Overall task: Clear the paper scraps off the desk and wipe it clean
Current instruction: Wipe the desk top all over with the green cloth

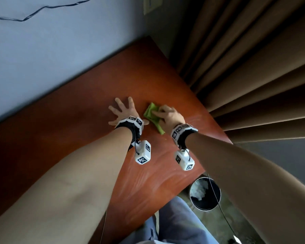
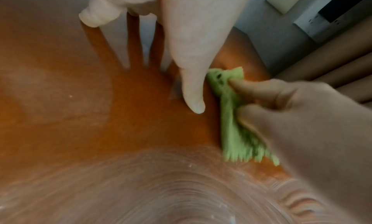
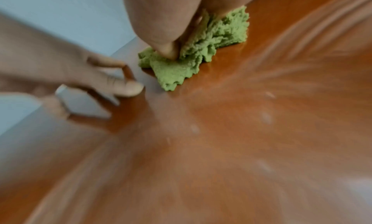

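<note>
On the far right part of the reddish-brown wooden desk (image 1: 88, 138), the right hand (image 1: 167, 115) grasps a crumpled light-green cloth (image 1: 151, 114), its thumb and fingers curled into the fabric and pressing it onto the surface. Just left of it, the left hand (image 1: 121, 110) lies flat on the wood with straight, spread fingers, holding nothing; its thumb tip sits just beside the cloth's left edge.

The cloth's long axis runs from the near right to the far left in the head view, one end trailing toward the person and the other pointing at the far wall.

The right wrist view alone shows the thumb (image 3: 167, 50) dug into the cloth's (image 3: 181, 68) folds and pale specks on the wood nearer the person. The left wrist view alone shows the cloth's (image 2: 231, 116) blurred near edge. Only the head view takes in the dark round bin (image 1: 205, 194) with white crumpled paper inside, on the floor off the desk's near right corner, and the tan curtain (image 1: 253, 67) to the right.
</note>
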### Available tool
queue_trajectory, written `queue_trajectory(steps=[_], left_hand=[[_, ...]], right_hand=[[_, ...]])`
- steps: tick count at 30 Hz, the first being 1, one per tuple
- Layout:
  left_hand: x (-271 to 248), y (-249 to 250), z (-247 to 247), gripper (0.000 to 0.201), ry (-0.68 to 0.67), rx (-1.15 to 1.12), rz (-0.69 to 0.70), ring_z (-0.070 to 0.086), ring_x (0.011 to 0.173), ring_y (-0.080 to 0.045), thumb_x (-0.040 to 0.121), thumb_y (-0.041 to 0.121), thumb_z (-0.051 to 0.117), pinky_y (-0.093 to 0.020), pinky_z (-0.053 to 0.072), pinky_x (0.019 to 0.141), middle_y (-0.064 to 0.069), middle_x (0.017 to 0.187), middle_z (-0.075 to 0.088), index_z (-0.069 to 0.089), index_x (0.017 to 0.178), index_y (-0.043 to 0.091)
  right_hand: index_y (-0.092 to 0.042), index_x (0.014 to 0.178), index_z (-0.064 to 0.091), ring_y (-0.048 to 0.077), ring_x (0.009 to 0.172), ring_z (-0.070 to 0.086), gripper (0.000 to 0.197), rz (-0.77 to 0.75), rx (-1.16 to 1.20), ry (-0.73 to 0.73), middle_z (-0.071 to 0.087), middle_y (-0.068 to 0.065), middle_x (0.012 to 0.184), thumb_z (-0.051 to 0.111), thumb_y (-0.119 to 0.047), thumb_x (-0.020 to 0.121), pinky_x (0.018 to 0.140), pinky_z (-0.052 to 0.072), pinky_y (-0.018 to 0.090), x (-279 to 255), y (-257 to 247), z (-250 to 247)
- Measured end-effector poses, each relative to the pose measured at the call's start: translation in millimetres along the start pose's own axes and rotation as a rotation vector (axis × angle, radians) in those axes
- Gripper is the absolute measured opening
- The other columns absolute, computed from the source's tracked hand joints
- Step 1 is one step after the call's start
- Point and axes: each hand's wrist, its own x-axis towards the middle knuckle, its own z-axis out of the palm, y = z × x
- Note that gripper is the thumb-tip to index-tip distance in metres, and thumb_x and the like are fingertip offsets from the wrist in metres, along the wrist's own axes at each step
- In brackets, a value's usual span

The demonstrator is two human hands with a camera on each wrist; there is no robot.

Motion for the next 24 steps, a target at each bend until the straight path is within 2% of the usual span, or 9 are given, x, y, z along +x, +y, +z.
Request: queue_trajectory(steps=[1, 3, 5, 8, 12, 14, 19, 22, 24], left_hand=[[-2, -1, 2, 0.121, 0.012, -0.005, 0.008, -0.016, 0.144, -0.043, 0.069, 0.056, 0.08, -0.077, 0.023, 0.1, -0.007, 0.158, -0.026, -0.005, 0.153, 0.037], [-7, -1, 8, 0.115, 0.039, -0.009, 0.031, -0.014, 0.145, -0.042, 0.071, 0.053, 0.079, -0.076, 0.022, 0.101, -0.007, 0.159, -0.022, 0.0, 0.153, 0.038], [-11, -1, 14, 0.111, 0.057, -0.004, 0.048, -0.013, 0.146, -0.041, 0.073, 0.052, 0.079, -0.076, 0.022, 0.102, -0.006, 0.16, -0.02, 0.003, 0.153, 0.039], [-11, -2, 16, 0.109, 0.045, -0.002, 0.054, -0.013, 0.146, -0.041, 0.073, 0.053, 0.078, -0.076, 0.022, 0.102, -0.005, 0.16, -0.02, 0.004, 0.153, 0.04], [-7, -3, 15, 0.11, 0.026, 0.001, 0.057, -0.013, 0.146, -0.041, 0.073, 0.054, 0.078, -0.076, 0.022, 0.102, -0.004, 0.16, -0.02, 0.003, 0.153, 0.04], [-6, -3, 15, 0.111, 0.023, 0.008, 0.054, -0.013, 0.146, -0.041, 0.072, 0.055, 0.078, -0.075, 0.022, 0.102, -0.003, 0.16, -0.02, 0.002, 0.152, 0.041], [-7, -13, 16, 0.104, 0.064, 0.001, 0.094, -0.008, 0.147, -0.039, 0.076, 0.054, 0.075, -0.072, 0.025, 0.104, -0.002, 0.162, -0.013, 0.007, 0.153, 0.038], [-12, -29, 15, 0.096, 0.107, -0.033, 0.162, 0.0, 0.148, -0.034, 0.08, 0.046, 0.073, -0.063, 0.029, 0.108, -0.003, 0.162, 0.0, 0.013, 0.153, 0.032], [-19, -46, 13, 0.094, 0.137, -0.035, 0.227, 0.006, 0.147, -0.033, 0.08, 0.042, 0.074, -0.056, 0.033, 0.108, -0.006, 0.161, 0.008, 0.016, 0.153, 0.03]], right_hand=[[-0.044, 0.132, 0.054, 0.022, 0.11, 0.047, 0.049, -0.036, 0.006, -0.01, 0.048, -0.007, 0.127, 0.052, -0.021, 0.089, 0.088, 0.05, 0.036, -13, 10, 4], [-0.042, 0.128, 0.06, 0.023, 0.111, 0.049, 0.048, 0.026, 0.06, 0.031, 0.052, -0.007, 0.124, 0.054, -0.019, 0.086, 0.09, 0.048, 0.036, -36, 38, 5], [-0.037, 0.126, 0.063, 0.028, 0.114, 0.05, 0.049, 0.2, 0.104, 0.167, 0.054, -0.001, 0.123, 0.056, -0.015, 0.083, 0.094, 0.047, 0.036, -55, 67, 1], [-0.028, 0.133, 0.059, 0.039, 0.111, 0.05, 0.052, 0.472, 0.148, 0.355, 0.051, 0.013, 0.125, 0.051, -0.006, 0.086, 0.091, 0.046, 0.039, -71, 99, -8], [-0.031, 0.14, 0.046, 0.037, 0.117, 0.042, 0.057, 0.708, 0.163, 0.316, 0.038, 0.011, 0.135, 0.046, -0.009, 0.087, 0.096, 0.041, 0.039, -50, 89, -14], [-0.034, 0.14, 0.044, 0.036, 0.118, 0.041, 0.055, 0.665, 0.155, 0.306, 0.037, 0.008, 0.136, 0.048, -0.014, 0.089, 0.096, 0.043, 0.041, -37, 73, -14], [-0.04, 0.137, 0.047, 0.027, 0.113, 0.043, 0.048, 0.33, 0.043, 0.182, 0.044, -0.001, 0.132, 0.049, -0.023, 0.093, 0.088, 0.049, 0.041, -41, 6, 1], [-0.039, 0.135, 0.052, 0.025, 0.111, 0.044, 0.046, 0.103, 0.036, 0.082, 0.048, -0.005, 0.13, 0.047, -0.021, 0.093, 0.091, 0.045, 0.038, -60, -30, 28], [-0.039, 0.131, 0.057, 0.025, 0.109, 0.045, 0.047, -0.021, 0.041, -0.007, 0.049, -0.007, 0.129, 0.047, -0.016, 0.092, 0.088, 0.041, 0.034, -73, -36, 43]])
